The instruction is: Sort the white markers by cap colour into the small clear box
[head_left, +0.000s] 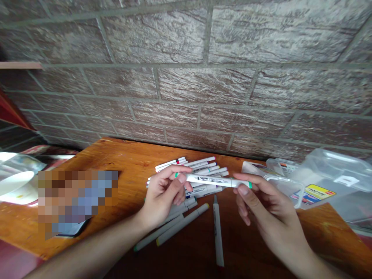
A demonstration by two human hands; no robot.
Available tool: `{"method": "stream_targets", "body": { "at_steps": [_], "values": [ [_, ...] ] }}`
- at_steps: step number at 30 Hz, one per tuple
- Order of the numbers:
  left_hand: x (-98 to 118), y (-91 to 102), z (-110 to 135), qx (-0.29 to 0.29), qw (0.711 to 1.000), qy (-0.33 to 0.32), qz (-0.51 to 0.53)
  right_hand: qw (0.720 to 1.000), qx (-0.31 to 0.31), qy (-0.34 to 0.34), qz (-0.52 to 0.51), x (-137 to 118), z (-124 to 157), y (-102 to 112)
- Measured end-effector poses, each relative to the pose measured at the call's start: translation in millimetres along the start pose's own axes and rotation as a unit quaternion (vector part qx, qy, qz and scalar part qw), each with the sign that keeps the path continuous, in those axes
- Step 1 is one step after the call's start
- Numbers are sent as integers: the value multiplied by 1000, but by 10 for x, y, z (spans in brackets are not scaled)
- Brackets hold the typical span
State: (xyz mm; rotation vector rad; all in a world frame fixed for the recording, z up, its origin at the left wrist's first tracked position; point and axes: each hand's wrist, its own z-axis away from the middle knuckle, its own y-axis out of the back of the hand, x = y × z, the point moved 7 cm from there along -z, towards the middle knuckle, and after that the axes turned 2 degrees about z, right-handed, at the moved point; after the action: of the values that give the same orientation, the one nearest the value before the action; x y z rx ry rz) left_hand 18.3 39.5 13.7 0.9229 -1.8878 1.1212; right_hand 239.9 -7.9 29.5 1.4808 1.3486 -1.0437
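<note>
Both hands hold one white marker (213, 181) with green ends, nearly level above the table. My left hand (167, 190) pinches its left end between thumb and fingers. At the other end, the thumb and forefinger of my right hand (267, 205) grip near the green tip. Beneath and behind lies a loose pile of white markers (203, 166) with coloured ends, partly hidden by my left hand. Closer to me rest a yellow-ended marker (183, 224) and a separate grey-white marker (217, 232) pointing away from me.
The wooden table (122, 159) meets a brick wall (180, 85). At the right stands a clear plastic case (334, 182) with a yellow and blue label. On the left are a white cup (17, 188) and a dark-edged flat object (74, 228), mostly blurred out.
</note>
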Motion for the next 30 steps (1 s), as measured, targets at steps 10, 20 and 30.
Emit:
{"method": "stream_targets", "body": {
  "at_steps": [10,20,30],
  "values": [
    [-33,40,45,11,995,33,-88,999,2,-33,-35,-2,-4,-26],
    [85,-79,20,-10,982,-3,-186,999,-16,-49,5,0,-16,-46],
    [-34,11,48,9,995,43,-90,997,-16,-55,-55,4,-12,-49]
  ]
}}
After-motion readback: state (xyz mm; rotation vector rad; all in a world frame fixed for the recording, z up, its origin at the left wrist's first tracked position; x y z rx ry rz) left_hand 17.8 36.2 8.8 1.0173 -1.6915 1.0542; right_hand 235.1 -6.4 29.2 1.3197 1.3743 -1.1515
